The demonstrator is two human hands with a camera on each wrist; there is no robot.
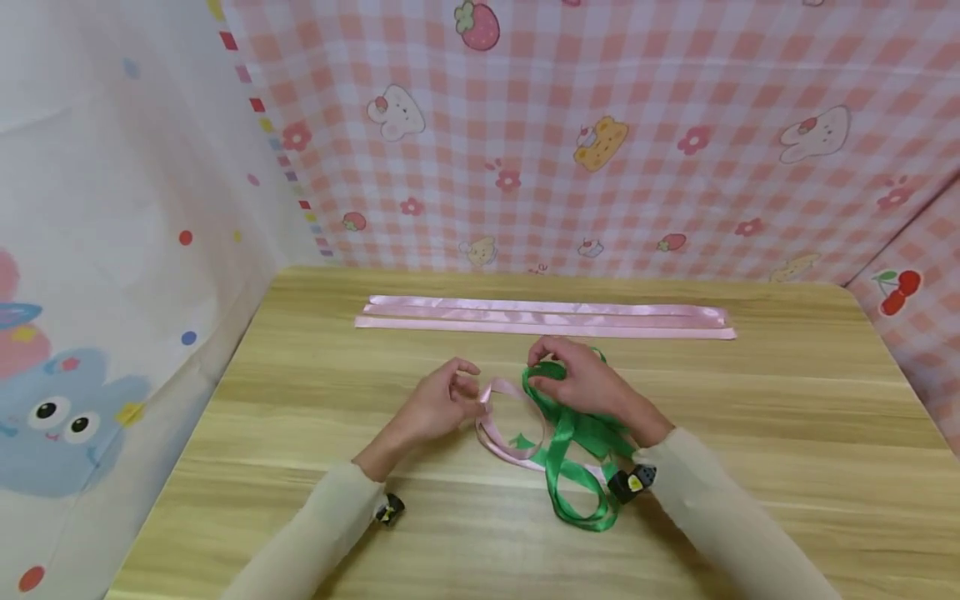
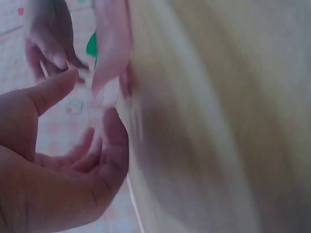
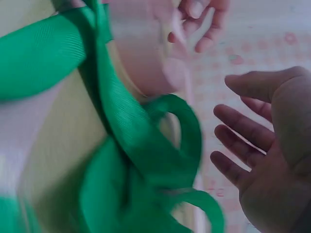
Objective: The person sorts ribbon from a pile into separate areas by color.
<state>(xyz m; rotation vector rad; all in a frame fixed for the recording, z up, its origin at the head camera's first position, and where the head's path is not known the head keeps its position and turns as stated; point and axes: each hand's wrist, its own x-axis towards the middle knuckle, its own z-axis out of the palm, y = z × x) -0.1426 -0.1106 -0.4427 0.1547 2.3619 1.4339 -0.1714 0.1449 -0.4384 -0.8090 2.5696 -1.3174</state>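
Note:
A loose pile of green ribbon (image 1: 561,454) and a looped pink ribbon (image 1: 542,429) lie tangled at the middle of the table. My left hand (image 1: 444,402) is at the pink loop's left side, its thumb and bent fingers apart. In the left wrist view the pink ribbon (image 2: 112,43) passes just beyond those fingertips; whether one touches it I cannot tell. Over the green pile is my right hand (image 1: 581,379). From the right wrist, the right hand (image 3: 265,131) shows spread fingers with nothing between them, beside the green ribbon (image 3: 136,126).
Several pink ribbon strips (image 1: 540,318) lie straight, side by side, across the back of the wooden table (image 1: 300,400). Behind them hangs a pink checked cloth (image 1: 525,108), with a white printed cloth (image 1: 112,192) on the left.

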